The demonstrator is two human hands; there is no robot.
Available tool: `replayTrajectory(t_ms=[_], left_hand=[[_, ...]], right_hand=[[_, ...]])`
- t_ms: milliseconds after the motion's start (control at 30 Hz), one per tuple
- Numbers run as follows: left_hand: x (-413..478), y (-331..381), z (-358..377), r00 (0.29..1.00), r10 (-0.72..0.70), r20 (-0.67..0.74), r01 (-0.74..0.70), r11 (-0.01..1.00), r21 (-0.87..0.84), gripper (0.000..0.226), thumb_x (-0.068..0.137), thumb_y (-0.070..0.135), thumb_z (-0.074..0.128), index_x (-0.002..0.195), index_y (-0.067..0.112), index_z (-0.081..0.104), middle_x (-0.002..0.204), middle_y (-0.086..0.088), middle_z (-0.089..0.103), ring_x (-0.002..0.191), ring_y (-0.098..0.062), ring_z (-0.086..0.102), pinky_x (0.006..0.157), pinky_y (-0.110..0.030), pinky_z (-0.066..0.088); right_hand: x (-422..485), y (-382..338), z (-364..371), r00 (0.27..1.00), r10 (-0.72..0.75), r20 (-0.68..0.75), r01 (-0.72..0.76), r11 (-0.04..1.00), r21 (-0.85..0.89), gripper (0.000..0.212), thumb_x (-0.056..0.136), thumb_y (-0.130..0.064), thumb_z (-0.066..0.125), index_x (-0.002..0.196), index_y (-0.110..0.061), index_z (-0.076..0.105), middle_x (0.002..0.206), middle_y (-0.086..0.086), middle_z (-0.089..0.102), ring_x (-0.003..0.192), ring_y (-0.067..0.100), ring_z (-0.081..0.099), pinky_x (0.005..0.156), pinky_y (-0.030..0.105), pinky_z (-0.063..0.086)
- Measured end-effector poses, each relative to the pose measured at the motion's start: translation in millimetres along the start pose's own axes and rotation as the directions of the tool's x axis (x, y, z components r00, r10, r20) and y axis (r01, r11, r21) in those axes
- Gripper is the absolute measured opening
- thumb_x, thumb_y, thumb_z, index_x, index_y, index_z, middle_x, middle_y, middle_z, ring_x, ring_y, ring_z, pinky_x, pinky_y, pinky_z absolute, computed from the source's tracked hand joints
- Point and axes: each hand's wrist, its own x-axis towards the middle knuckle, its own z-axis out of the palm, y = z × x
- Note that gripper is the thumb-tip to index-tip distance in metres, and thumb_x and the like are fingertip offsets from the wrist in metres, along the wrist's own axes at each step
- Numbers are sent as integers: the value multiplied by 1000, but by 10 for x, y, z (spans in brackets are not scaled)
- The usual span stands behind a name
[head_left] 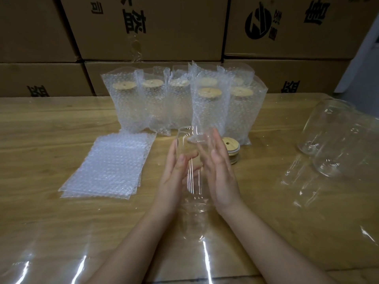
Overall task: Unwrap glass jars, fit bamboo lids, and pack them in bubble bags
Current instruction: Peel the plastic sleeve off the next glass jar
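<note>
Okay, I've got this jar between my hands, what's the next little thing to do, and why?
Probably strip the clear film bunched at the near end off the jar. Your left hand and right hand press it with flat palms, it has no lid, and the bamboo lids wait just beyond.

Bagged jars (209,111) block the far side, loose jars (328,140) the right; the table (45,128) lies open at left.

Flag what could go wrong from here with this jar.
The glass jar is only pressed between the flat left hand and right hand, so it could slip on its slick wrap. The right hand sits close to the bamboo lid stack and could knock it. Loose jars at right might roll.
</note>
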Motion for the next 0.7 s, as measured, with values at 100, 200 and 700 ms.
replayTrajectory(t_ms=[100,200,700], left_hand=[[-2,11,-14,1000,16,-21,-17,1000,-15,54,83,52,60,132,50,36,121,12,67,123,-13,57,101,-29,45],[40,53,-51,991,25,-130,-39,993,-107,54,87,53,58,134,44,36,120,-3,69,120,-19,60,110,-40,36],[-34,27,36,991,46,-129,-33,994,100,78,82,48,66,140,58,15,152,20,26,137,-14,41,107,-45,43]], right_hand=[[-4,48,14,993,109,42,-110,994,25,53,86,-50,40,138,-45,30,142,-10,48,130,2,44,113,33,32],[-55,64,95,982,146,118,-145,989,-18,52,86,-46,45,136,-45,32,140,-15,49,127,-2,46,95,20,45],[-143,162,115,960,-277,30,256,834,-489,49,92,-32,47,139,-21,39,151,3,34,141,9,30,113,29,30]])
